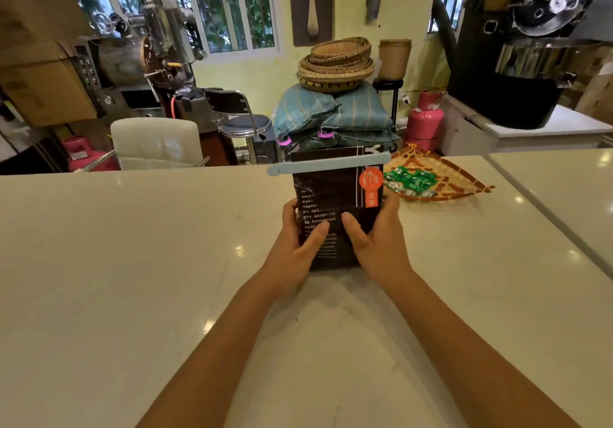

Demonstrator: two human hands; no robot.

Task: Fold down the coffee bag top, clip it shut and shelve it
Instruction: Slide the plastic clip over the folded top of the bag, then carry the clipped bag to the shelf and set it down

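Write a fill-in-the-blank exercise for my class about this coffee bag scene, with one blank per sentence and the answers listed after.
1. The dark coffee bag stands upright on the white ____.
2. A pale blue clip runs across the bag near its ____.
3. The left hand and right hand grip the bag's lower part, so it is held by ____ hands.
4. The woven tray to the right of the bag holds small ____ packets.

Answers: table; top; both; green

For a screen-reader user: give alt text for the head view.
Both hands, left hand and right hand, grip an upright dark coffee bag on a pale countertop, a light blue clip across its top. A woven tray lies behind.
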